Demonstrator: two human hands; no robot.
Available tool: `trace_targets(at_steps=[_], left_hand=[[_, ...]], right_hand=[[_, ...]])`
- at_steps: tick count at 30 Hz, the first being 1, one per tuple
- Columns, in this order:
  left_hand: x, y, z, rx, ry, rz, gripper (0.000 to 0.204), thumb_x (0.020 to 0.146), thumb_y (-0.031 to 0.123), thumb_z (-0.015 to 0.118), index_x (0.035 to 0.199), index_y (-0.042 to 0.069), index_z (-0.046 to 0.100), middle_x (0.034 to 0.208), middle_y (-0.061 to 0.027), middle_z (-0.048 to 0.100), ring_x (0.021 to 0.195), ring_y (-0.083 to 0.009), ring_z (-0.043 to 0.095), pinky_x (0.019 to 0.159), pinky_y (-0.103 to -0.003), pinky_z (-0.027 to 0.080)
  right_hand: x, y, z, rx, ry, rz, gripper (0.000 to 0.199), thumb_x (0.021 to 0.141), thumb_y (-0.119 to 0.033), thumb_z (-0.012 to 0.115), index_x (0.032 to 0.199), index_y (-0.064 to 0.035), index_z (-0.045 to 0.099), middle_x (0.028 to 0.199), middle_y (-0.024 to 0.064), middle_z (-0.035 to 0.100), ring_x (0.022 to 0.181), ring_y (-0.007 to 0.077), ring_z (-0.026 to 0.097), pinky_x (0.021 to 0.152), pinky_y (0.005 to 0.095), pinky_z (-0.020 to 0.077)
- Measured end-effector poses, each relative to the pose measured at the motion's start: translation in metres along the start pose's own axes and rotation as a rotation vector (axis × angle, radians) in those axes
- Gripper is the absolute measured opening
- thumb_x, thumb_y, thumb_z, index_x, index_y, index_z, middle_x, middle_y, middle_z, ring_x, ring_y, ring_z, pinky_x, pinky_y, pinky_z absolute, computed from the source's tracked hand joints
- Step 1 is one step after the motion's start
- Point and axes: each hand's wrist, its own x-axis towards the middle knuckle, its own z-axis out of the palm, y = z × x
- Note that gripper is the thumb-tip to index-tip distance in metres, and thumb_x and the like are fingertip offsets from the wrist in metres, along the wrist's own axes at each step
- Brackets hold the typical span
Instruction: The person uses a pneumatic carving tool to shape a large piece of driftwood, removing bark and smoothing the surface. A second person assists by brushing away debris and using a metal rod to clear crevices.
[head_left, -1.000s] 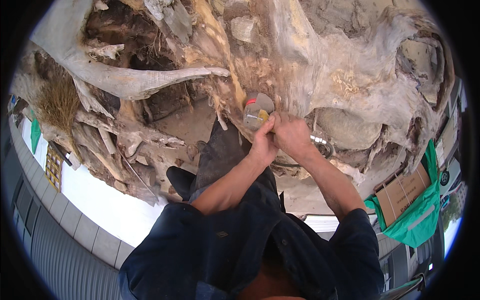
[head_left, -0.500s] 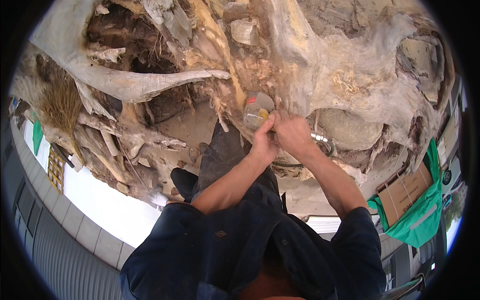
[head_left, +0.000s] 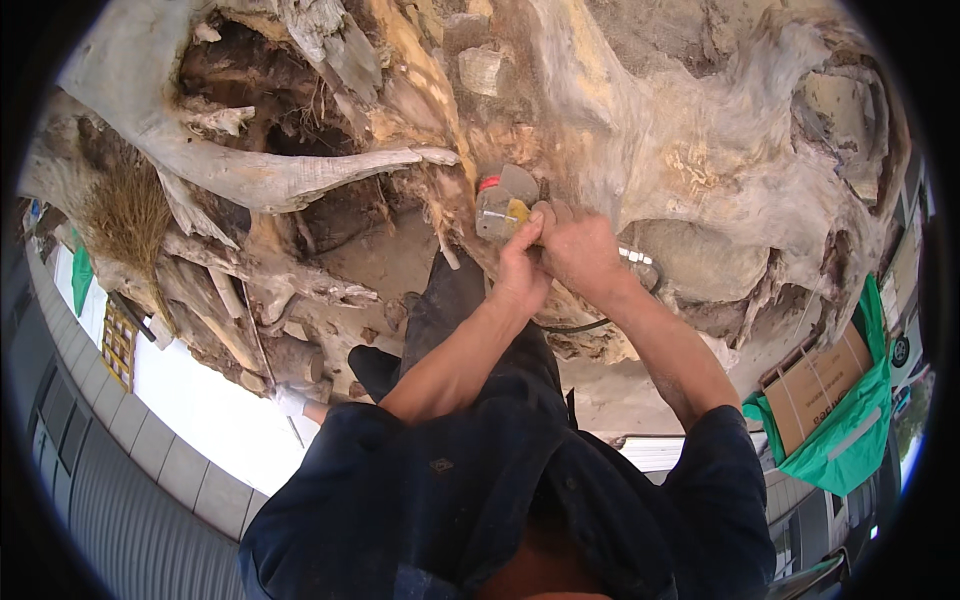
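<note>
We've got a straw broom (head_left: 128,215) off left, plus a cardboard box (head_left: 818,385) on green sheeting (head_left: 850,440) right.

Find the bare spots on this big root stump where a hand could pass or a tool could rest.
Free: the smooth pale hollow right of the right hand, and the sandy dip left of the left hand. Crowded: around the grey tool both hands hold, and the tangled roots lower left.
</note>
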Motion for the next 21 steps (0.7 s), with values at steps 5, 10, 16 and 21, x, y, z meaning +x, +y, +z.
trace_targets(at_steps=[5, 10, 16, 21], left_hand=[[0.003, 0.003, -0.005, 0.024, -0.013, -0.002, 0.044, 0.098, 0.039, 0.066, 0.134, 0.014, 0.061, 0.134, -0.0042, 0.062, 0.132, -0.0239, 0.053, 0.117, -0.043, 0.038], [0.003, 0.014, 0.013, 0.068, -0.016, 0.057, 0.045, 0.096, 0.039, 0.068, 0.133, 0.014, 0.061, 0.133, -0.0037, 0.063, 0.131, -0.0229, 0.054, 0.116, -0.042, 0.039], [-0.011, 0.017, 0.023, 0.099, -0.051, 0.084, 0.041, 0.099, 0.038, 0.064, 0.132, 0.013, 0.062, 0.131, -0.0026, 0.064, 0.129, -0.0215, 0.055, 0.113, -0.041, 0.04], [-0.021, 0.003, 0.013, 0.067, -0.003, 0.027, 0.039, 0.099, 0.034, 0.061, 0.132, 0.014, 0.062, 0.136, -0.0017, 0.063, 0.132, -0.0225, 0.054, 0.117, -0.042, 0.04]], right_hand=[[0.001, 0.001, 0.001, 0.027, 0.079, 0.017, 0.02, 0.085, -0.015, 0.067, 0.101, -0.0045, 0.062, 0.087, 0.012, 0.066, 0.072, 0.0281, 0.071, 0.062, 0.0399, 0.0563], [0.011, 0.004, -0.002, 0.009, 0.144, 0.036, 0.018, 0.084, -0.015, 0.066, 0.099, -0.0043, 0.062, 0.084, 0.0117, 0.066, 0.072, 0.0278, 0.07, 0.061, 0.0392, 0.0559], [0.008, 0.003, 0.001, 0.049, 0.169, 0.023, 0.017, 0.083, -0.016, 0.065, 0.096, -0.0046, 0.062, 0.082, 0.0102, 0.066, 0.073, 0.0266, 0.07, 0.061, 0.0394, 0.0564], [-0.01, -0.004, 0.007, 0.061, 0.058, 0.051, 0.021, 0.082, -0.016, 0.067, 0.099, -0.0046, 0.064, 0.084, 0.0126, 0.066, 0.072, 0.0302, 0.071, 0.064, 0.0433, 0.0567]])
